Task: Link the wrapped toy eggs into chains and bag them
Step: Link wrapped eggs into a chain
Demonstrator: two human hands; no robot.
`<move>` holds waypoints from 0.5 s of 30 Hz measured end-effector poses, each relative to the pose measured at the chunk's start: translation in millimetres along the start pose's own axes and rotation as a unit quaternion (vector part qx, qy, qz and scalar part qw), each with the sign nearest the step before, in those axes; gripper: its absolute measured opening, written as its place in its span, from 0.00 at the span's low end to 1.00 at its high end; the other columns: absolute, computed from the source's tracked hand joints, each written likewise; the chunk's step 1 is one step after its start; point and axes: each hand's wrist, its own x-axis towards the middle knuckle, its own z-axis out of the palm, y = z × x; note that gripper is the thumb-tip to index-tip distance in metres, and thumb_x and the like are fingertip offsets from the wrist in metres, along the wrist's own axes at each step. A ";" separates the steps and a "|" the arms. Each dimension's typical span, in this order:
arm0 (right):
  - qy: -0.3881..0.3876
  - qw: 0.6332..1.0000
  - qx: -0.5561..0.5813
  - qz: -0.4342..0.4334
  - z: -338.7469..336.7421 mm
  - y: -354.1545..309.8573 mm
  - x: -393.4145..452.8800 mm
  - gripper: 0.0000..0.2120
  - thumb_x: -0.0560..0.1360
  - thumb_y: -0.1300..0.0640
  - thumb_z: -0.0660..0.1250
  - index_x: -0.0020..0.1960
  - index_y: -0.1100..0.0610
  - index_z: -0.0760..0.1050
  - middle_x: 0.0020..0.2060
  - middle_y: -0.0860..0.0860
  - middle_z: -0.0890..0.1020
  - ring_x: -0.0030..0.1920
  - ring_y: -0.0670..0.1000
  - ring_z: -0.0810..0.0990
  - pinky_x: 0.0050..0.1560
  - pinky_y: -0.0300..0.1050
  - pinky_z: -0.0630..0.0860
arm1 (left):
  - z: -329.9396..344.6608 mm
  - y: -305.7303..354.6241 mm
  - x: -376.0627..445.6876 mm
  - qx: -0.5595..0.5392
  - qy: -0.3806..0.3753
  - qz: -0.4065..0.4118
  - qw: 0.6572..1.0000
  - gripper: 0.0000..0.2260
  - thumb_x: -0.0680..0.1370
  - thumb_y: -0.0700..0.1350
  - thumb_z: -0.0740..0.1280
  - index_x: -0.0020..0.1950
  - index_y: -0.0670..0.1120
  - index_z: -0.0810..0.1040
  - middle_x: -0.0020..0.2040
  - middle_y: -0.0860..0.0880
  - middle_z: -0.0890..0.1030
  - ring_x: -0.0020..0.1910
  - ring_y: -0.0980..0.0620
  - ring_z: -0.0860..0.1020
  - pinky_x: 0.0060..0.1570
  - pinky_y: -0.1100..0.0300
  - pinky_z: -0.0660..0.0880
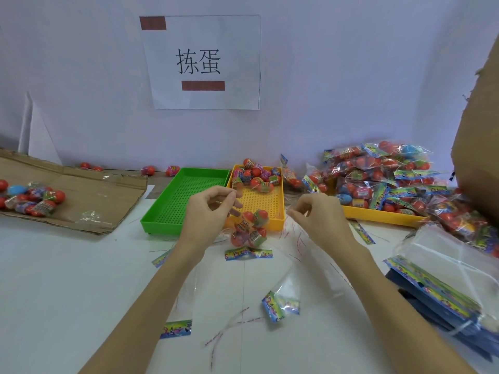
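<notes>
Head view: the left hand (209, 209) pinches the top of a crinkly clear bag (247, 233) of round red eggs, hanging above the white bench (81, 265). The right hand (316, 214) pinches thin clear film. More shiny eggs (255, 175) sit in the holey yellow tray (280, 211).

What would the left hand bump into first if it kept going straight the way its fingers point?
Probably the loose eggs heaped in the yellow tray. The left hand points up and right, over that tray's near part, though depth is hard to judge from this one view.
</notes>
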 end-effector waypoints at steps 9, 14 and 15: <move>-0.064 0.993 0.100 0.000 -6.2 -7.9 -0.8 0.12 0.82 0.63 0.65 0.61 0.53 0.83 0.44 0.46 0.85 0.33 0.40 0.82 0.37 0.30 0.77 | 0.5 1.2 -1.1 -0.057 -0.015 -0.018 0.998 0.07 0.83 0.40 0.68 0.52 0.46 0.86 0.42 0.49 0.87 0.39 0.54 0.85 0.37 0.66 0.79; -0.079 0.974 0.209 0.024 -9.9 -14.8 -0.3 0.16 0.83 0.63 0.62 0.57 0.46 0.84 0.47 0.40 0.86 0.35 0.43 0.79 0.33 0.29 0.72 | 0.5 -0.1 -0.1 -0.060 -0.018 -0.019 0.998 0.06 0.83 0.40 0.68 0.52 0.45 0.86 0.44 0.47 0.88 0.40 0.54 0.85 0.39 0.66 0.80; -0.082 0.963 0.253 0.039 -10.4 -17.0 0.5 0.11 0.83 0.56 0.64 0.55 0.43 0.83 0.43 0.39 0.86 0.35 0.45 0.80 0.34 0.31 0.74 | 0.7 -0.2 0.2 -0.063 -0.019 -0.019 0.998 0.06 0.83 0.40 0.69 0.53 0.45 0.86 0.44 0.47 0.88 0.41 0.54 0.86 0.39 0.66 0.80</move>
